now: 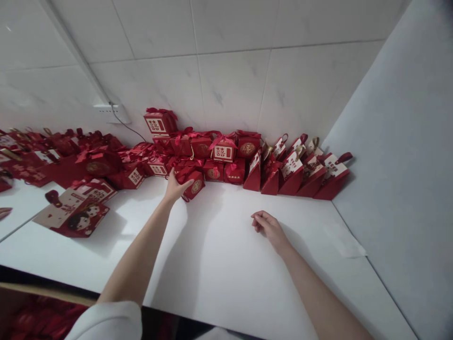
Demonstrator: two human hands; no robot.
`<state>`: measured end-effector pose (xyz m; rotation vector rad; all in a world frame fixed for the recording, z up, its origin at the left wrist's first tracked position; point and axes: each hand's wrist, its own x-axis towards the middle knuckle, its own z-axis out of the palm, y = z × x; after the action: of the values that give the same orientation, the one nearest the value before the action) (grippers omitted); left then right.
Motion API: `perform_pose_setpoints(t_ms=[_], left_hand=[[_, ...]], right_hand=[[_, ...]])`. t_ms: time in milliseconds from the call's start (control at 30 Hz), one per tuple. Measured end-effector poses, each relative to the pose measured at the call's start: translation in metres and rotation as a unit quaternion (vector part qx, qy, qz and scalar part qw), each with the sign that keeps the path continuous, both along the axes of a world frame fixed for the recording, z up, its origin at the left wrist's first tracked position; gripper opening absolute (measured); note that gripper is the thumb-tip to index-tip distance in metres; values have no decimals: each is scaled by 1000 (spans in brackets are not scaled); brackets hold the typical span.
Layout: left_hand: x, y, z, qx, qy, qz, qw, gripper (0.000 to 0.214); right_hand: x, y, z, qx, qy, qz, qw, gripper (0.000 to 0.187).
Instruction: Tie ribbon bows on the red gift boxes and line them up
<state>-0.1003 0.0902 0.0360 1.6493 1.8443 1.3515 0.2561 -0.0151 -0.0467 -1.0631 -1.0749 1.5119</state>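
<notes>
My left hand (174,190) reaches forward to the row along the wall, its thumb and fingers around a red gift box (195,188) with a round gold emblem. This box sits tilted on the table in front of stacked red boxes with ribbons (214,170). My right hand (268,227) is above the bare tabletop, fingers curled in, with nothing visible in it. The closest things to it are red triangular gift boxes (292,172) with ribbon loops, standing in rows beside the stack.
A larger red gift box (85,217) with cartoon figures lies at the left, before a heap of red boxes (63,156). Another person's fingertips (4,213) show at the left edge. A grey panel (399,156) bounds the white table (226,264) on the right; a power strip (111,113) is on the wall.
</notes>
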Motion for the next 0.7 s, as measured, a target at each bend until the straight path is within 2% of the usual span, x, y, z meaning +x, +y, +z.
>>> perform_pose_setpoints(t_ms=[67,133,200,267,300,400,533,700], left_hand=[[13,-6,-4,-23,-19,-38,999,108],[29,-20,-6,-70,-41,-117,990,104],[48,-41,-6,-143,-80,-260,952,98],[67,-62,-6,-202,-123,-385,892,94],[74,-71,-7,-192,-136,-407,883,87],[90,-89,-12,-152,-152,-415,884,65],[99,-96,-18,-136,-159,-439,874,59],[111,-102,-15,-86,-125,-469,870,46]], right_hand=[[0,0,0,6,-5,0,1000,34],[-1,-1,0,19,-9,-7,1000,36],[-3,-3,0,42,-14,-30,999,36],[-4,-5,1,70,-21,-66,995,36],[-4,-7,2,82,-24,-83,993,35],[0,-12,6,129,-32,-113,985,34],[7,-21,17,206,-53,-107,971,31],[10,-26,29,202,-77,-101,971,31]])
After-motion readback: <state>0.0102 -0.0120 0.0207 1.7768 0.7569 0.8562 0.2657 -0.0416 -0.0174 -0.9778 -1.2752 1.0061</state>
